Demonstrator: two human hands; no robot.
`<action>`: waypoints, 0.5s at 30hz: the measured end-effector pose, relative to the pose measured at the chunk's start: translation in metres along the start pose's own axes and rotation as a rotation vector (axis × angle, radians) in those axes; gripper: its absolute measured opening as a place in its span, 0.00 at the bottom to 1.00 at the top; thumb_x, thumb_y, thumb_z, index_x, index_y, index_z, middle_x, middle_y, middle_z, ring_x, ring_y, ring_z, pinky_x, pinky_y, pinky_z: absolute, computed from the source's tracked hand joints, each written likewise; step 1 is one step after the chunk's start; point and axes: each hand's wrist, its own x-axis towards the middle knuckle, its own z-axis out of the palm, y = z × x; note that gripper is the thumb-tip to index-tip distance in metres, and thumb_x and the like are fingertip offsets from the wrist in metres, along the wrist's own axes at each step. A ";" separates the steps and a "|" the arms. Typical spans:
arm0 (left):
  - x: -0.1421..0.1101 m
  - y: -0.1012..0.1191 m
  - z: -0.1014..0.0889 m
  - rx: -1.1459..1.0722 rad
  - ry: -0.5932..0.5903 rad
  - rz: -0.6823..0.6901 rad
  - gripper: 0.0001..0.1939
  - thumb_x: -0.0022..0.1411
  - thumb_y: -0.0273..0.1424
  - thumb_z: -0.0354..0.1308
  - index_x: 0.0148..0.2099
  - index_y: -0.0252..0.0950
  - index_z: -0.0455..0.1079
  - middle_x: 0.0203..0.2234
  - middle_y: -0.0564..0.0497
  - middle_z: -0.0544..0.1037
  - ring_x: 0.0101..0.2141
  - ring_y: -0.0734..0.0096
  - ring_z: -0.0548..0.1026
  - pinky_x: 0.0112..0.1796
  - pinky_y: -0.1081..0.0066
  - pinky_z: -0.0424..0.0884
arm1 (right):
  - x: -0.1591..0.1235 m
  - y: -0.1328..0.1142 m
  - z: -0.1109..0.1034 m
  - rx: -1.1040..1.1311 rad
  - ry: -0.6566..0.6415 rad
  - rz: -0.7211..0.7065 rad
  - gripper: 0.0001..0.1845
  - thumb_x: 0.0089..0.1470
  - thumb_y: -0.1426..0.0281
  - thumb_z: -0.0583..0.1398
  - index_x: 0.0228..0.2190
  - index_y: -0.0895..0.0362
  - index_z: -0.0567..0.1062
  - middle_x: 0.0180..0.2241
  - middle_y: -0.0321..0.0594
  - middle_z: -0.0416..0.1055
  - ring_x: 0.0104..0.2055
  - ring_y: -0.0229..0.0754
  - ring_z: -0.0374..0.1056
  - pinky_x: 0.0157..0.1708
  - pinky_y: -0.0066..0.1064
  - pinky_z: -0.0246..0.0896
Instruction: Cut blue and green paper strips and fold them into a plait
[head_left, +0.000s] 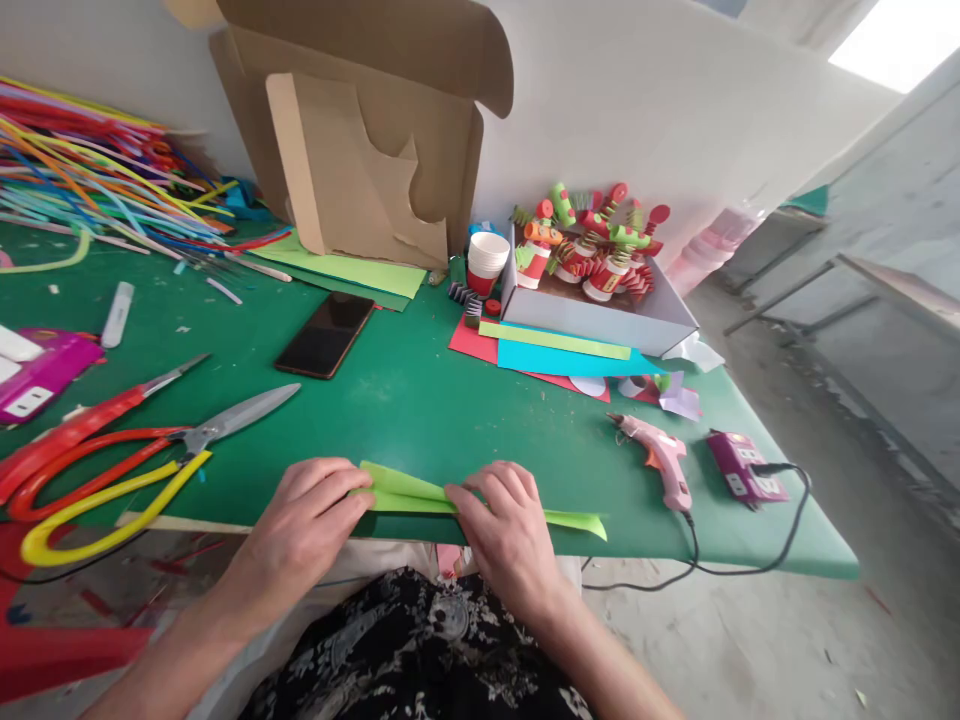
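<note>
A strip of light green paper [409,492] lies folded lengthwise along the table's front edge. My left hand [311,515] pinches its left end between thumb and fingers. Farther along, my right hand [504,525] grips the same paper near its middle, fingers pressed together over the fold. The paper's right end sticks out past my right hand and curls slightly. Left of my left hand lie scissors [217,425] with one orange and one yellow handle. To the right of my right hand rests a pink glue gun [660,455].
A black phone [326,335], stacked paper cups [487,262] and a box [600,318] of paper-cup figures stand farther back. Coloured sheets [562,357] lie before the box. A purple power strip [742,468] sits at right, pipe cleaners [90,180] at left, an open cardboard box [367,150] behind.
</note>
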 end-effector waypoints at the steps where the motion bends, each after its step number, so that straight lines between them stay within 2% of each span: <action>1: -0.002 -0.001 0.000 0.026 -0.006 0.009 0.10 0.67 0.22 0.51 0.42 0.37 0.73 0.39 0.48 0.79 0.44 0.60 0.73 0.46 0.59 0.68 | -0.002 0.000 0.000 -0.015 0.015 -0.003 0.17 0.65 0.75 0.55 0.52 0.55 0.75 0.41 0.43 0.76 0.44 0.45 0.68 0.51 0.41 0.66; 3: -0.004 -0.002 0.001 0.067 -0.014 0.014 0.11 0.67 0.22 0.51 0.44 0.37 0.73 0.38 0.48 0.80 0.43 0.60 0.74 0.45 0.58 0.68 | -0.005 -0.001 0.000 -0.087 0.055 -0.006 0.20 0.64 0.76 0.54 0.56 0.55 0.72 0.44 0.45 0.75 0.44 0.46 0.67 0.47 0.40 0.65; 6: -0.001 -0.001 0.001 0.047 -0.021 0.045 0.11 0.67 0.22 0.50 0.42 0.36 0.74 0.36 0.47 0.80 0.41 0.61 0.74 0.43 0.61 0.70 | -0.008 -0.001 -0.002 -0.181 0.080 -0.035 0.24 0.64 0.78 0.53 0.58 0.51 0.71 0.48 0.47 0.72 0.50 0.48 0.65 0.50 0.42 0.62; 12: 0.004 0.000 -0.001 0.048 -0.021 0.155 0.15 0.67 0.19 0.46 0.39 0.32 0.75 0.39 0.43 0.80 0.43 0.60 0.74 0.46 0.61 0.71 | -0.008 0.003 0.000 -0.103 0.013 -0.055 0.13 0.66 0.75 0.53 0.42 0.55 0.78 0.39 0.44 0.75 0.42 0.45 0.65 0.43 0.36 0.63; 15: 0.002 0.004 0.001 0.071 -0.035 0.190 0.14 0.69 0.21 0.46 0.44 0.32 0.75 0.42 0.43 0.80 0.44 0.59 0.74 0.48 0.58 0.71 | -0.009 0.002 0.000 -0.047 -0.014 -0.050 0.13 0.66 0.75 0.52 0.39 0.57 0.78 0.35 0.42 0.75 0.38 0.43 0.65 0.40 0.34 0.63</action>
